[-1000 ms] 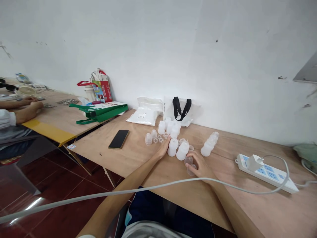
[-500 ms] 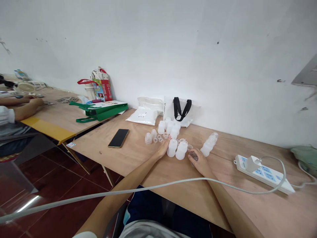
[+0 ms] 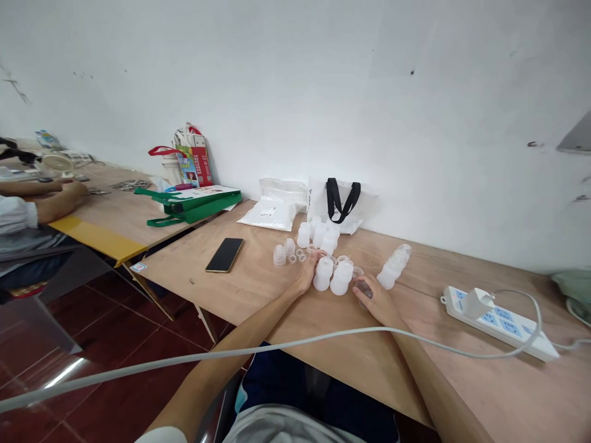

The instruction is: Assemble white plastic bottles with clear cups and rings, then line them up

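Two frosted baby-bottle-like containers, a left one point(image 3: 323, 275) and a right one point(image 3: 342, 278), stand upright between my hands. My left hand point(image 3: 306, 274) rests beside the left one, its fingers stretched toward the small clear rings; some fingertips are hidden behind the bottle. Curled around a clear plastic cap point(image 3: 364, 290) on the table is my right hand point(image 3: 377, 301). Left of my left hand are two clear domed caps point(image 3: 279, 255) and several small rings point(image 3: 292, 259). Behind stands a cluster of frosted bottles point(image 3: 329, 239).
A row of stacked clear pieces point(image 3: 393, 267) lies right of my right hand. A white cable point(image 3: 295, 339) crosses over my forearms to a power strip point(image 3: 503, 323). A phone point(image 3: 225, 255), a white plastic package point(image 3: 270, 212) and a white bag point(image 3: 318, 194) lie around; a co-worker's arms point(image 3: 60, 200) show left.
The view has shifted slightly left. My left fingers have reached a little further over behind the left bottle. My right hand keeps its grip on the clear cap.
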### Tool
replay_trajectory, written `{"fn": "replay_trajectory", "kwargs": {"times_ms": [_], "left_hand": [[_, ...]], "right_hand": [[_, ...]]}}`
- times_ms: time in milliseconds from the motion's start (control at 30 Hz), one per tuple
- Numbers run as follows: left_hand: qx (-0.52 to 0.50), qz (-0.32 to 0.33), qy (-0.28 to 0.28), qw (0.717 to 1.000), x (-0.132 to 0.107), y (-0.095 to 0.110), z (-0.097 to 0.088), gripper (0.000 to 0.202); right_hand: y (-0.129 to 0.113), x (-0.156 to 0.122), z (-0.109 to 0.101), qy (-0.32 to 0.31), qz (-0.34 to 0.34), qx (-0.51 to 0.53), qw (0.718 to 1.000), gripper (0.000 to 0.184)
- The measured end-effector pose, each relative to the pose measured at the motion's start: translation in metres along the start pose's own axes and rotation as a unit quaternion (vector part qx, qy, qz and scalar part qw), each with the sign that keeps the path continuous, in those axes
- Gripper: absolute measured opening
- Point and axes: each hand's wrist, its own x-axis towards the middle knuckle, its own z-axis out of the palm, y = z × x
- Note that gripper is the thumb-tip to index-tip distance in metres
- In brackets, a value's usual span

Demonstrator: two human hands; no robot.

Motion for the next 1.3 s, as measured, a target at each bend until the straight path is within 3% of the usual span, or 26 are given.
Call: {"fn": "replay_trajectory", "kwargs": {"times_ms": [133,400,633,800,1067,1167,1300], "left_hand": [[0.044,0.072,-0.091,0.992,-0.007,0.010,-0.010,0.076],[0.125,0.051,-0.107,0.985,-0.010,0.019,-0.009,0.049],[0.120,0.053,-0.150,0.980,-0.007,0.012,-0.004,0.054],[0.139,0.058,-0.116,0.982,-0.009,0.015,-0.004,0.046],[0.159,0.081,-0.052,0.983,-0.013,0.018,-0.008,0.053],[0.173,0.103,-0.046,0.978,-0.016,0.023,-0.009,0.060],[0.209,0.161,-0.077,0.962,-0.020,0.030,-0.014,0.063]], "right_hand": [[-0.001,-0.002,-0.001,-0.002,0.000,-0.022,1.000,0.029],[-0.001,-0.006,-0.003,0.017,-0.004,-0.124,0.992,0.038],[0.003,-0.007,-0.002,0.034,-0.010,-0.046,0.998,0.034],[-0.006,-0.005,-0.004,0.060,0.014,0.011,0.998,0.038],[-0.023,-0.005,-0.013,0.203,0.062,0.053,0.976,0.048],[-0.027,-0.007,-0.012,0.227,0.034,0.097,0.968,0.043],[-0.033,-0.010,-0.010,0.256,-0.033,0.131,0.957,0.033]]}}
